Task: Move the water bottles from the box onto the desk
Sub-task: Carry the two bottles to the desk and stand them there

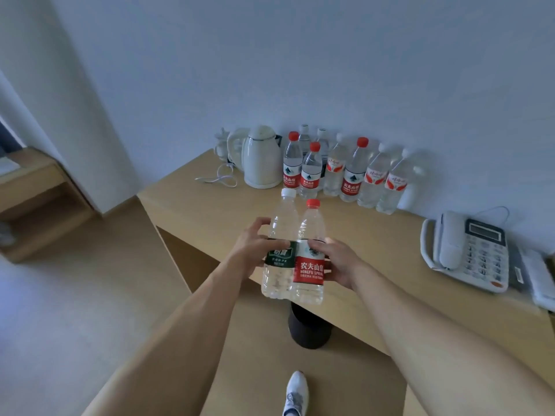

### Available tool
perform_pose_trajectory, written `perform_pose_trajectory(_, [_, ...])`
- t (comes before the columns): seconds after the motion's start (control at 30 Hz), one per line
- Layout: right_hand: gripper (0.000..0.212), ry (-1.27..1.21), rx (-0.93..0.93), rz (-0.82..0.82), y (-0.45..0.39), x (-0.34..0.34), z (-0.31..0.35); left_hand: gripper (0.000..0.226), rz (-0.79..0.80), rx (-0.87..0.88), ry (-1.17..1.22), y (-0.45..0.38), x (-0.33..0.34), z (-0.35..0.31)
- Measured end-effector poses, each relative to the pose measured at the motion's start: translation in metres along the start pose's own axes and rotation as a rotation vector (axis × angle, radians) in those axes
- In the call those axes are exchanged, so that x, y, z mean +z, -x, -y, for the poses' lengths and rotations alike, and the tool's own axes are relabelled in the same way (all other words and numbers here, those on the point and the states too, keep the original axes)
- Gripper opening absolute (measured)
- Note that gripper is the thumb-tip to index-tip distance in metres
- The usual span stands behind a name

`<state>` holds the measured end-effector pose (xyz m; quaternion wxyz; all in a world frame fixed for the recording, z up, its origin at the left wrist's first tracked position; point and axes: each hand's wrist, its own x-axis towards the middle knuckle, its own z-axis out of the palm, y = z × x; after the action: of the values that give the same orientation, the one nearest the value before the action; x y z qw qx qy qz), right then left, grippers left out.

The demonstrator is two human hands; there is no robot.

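I hold two water bottles side by side above the front edge of the wooden desk (228, 211). My left hand (255, 247) grips a clear bottle with a green label and white cap (279, 250). My right hand (339, 262) grips a bottle with a red label and red cap (309, 259). The two bottles touch each other and stand upright in the air. Several more water bottles (345, 172) stand in a cluster at the back of the desk against the wall. No box is in view.
A white electric kettle (259, 157) with its cord stands left of the bottle cluster. A white desk telephone (465, 250) lies at the right end of the desk. A black round bin (309, 328) stands on the floor under the desk. My shoe (295, 391) shows below.
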<state>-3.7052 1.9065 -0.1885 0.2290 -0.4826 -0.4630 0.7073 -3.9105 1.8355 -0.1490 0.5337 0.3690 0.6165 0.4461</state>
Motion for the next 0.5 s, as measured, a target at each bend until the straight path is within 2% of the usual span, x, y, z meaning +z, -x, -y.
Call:
perform_pose_trajectory(0.23, [0.065,-0.093,-0.039,-0.095,-0.073,-0.037,0.049,0.058,0.081,0.038,-0.036,-0.104,0.007,-0.039])
perform_pose_trajectory(0.37, [0.053,-0.107,-0.058,-0.160,-0.097,-0.064,0.065,0.062,0.152,0.056,-0.083,-0.148,0.024,-0.056])
perform_pose_trajectory(0.5, [0.055,-0.150,-0.070,-0.253,-0.111,-0.089,0.073,0.068,0.210,0.063,-0.135,-0.187,0.043,-0.067])
